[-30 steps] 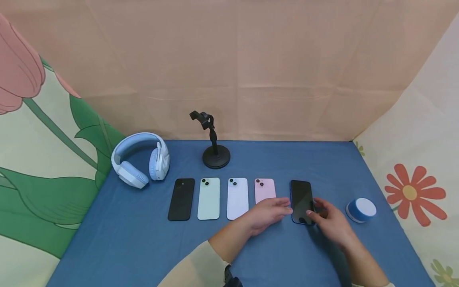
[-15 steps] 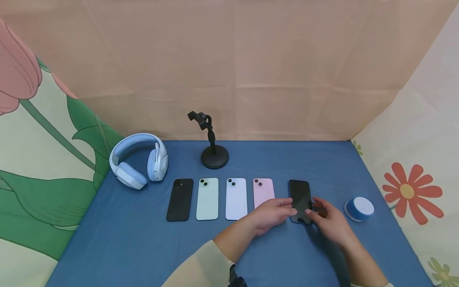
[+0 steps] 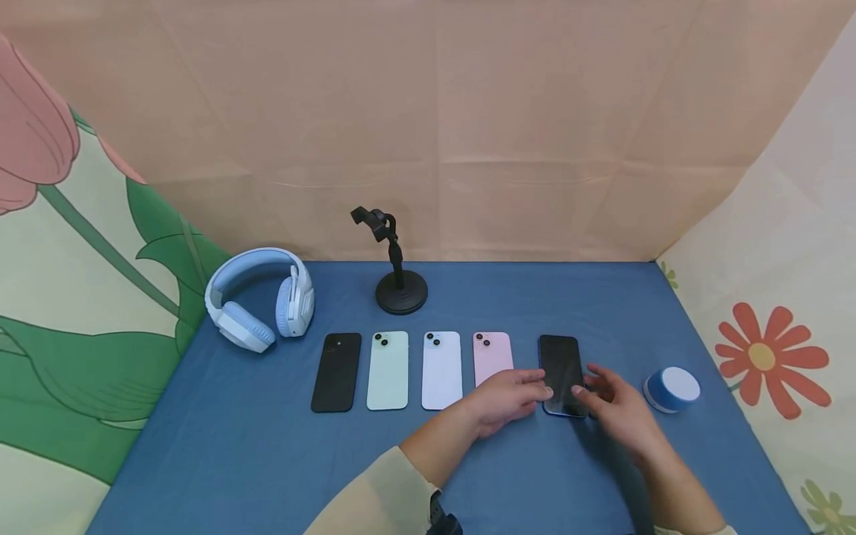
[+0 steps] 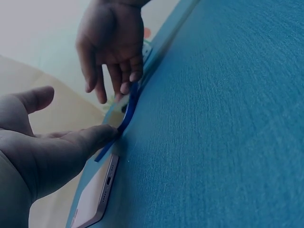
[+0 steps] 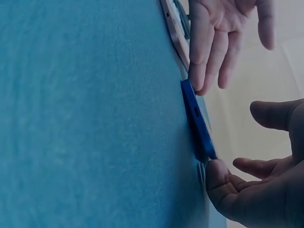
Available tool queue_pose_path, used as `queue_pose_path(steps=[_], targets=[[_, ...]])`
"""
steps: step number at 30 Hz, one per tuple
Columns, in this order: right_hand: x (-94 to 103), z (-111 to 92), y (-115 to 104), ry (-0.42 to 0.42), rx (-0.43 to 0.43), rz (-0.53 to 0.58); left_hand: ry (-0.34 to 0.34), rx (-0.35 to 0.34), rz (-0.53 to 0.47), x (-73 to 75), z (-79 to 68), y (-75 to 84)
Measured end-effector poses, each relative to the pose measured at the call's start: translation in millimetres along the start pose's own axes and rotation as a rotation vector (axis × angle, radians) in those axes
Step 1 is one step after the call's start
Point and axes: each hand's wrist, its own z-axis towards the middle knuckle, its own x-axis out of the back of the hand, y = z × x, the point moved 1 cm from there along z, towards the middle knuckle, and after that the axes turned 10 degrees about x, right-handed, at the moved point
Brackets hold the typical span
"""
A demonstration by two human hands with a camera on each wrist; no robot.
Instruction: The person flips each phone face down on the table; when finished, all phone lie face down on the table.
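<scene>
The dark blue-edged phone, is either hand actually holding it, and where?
Not gripped: left hand fingertips touch the phone's near left edge, right hand fingertips its near right edge; it lies flat.

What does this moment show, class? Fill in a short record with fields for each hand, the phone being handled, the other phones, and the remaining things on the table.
Left hand: fingertips touch the left edge of the dark phone, fingers straight
Right hand: fingertips at its right edge
Dark phone: screen up, blue frame, on the blue table
Other phones: black, green, lavender, pink, backs up in a row
Also there: headphones, stand, small speaker
</scene>
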Motion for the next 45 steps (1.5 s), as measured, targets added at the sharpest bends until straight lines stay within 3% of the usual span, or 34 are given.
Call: queue_pose_path(steps=[6, 13, 21, 34, 45], targets=[[1.8, -2, -3, 0.015, 0.017, 0.059, 0.019, 0.000, 0.011, 1.2, 0.8, -1.7], [-0.1, -5, -15, 0.056, 0.119, 0.064, 0.006, 0.017, -0.049, 4.5, -1.4, -0.9], [-5.6, -5, -28, 0.073, 0.165, 0.090, -0.001, 0.009, -0.092, 10.0, -3.5, 4.3], [-19.8, -4, -44, 0.079, 0.198, 0.159, 0.003, 0.021, -0.122, 19.0, -6.3, 7.5], [-36.5, -3, -48, 0.017, 0.163, 0.277, -0.003, -0.005, -0.101, 24.9, -13.5, 12.1]])
